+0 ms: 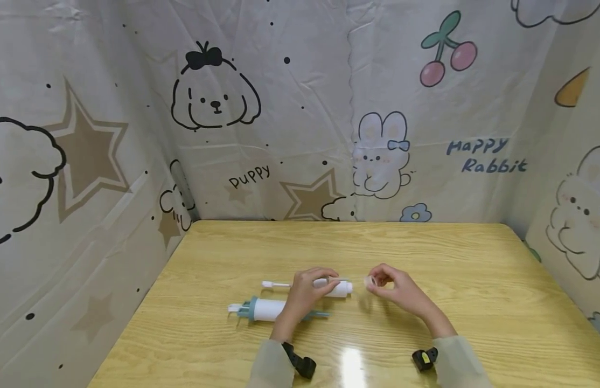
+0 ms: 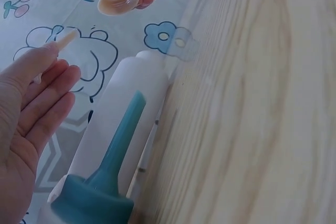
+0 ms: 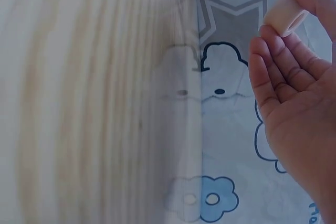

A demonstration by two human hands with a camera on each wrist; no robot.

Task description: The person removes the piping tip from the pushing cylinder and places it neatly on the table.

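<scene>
Both hands were busy near the table's front edge: your right hand (image 1: 399, 288) pinched the small ring cap (image 1: 370, 281) while your left hand (image 1: 307, 291) gripped the white tube (image 1: 340, 289), so you did best squaring them before joining.

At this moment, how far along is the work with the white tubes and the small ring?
The ring cap looks already off, pinched in the right hand. The left hand holds a thin pale stick above the white tube. The teal-nozzled tube lies untouched on the table. Nothing looks rejoined yet.
</scene>
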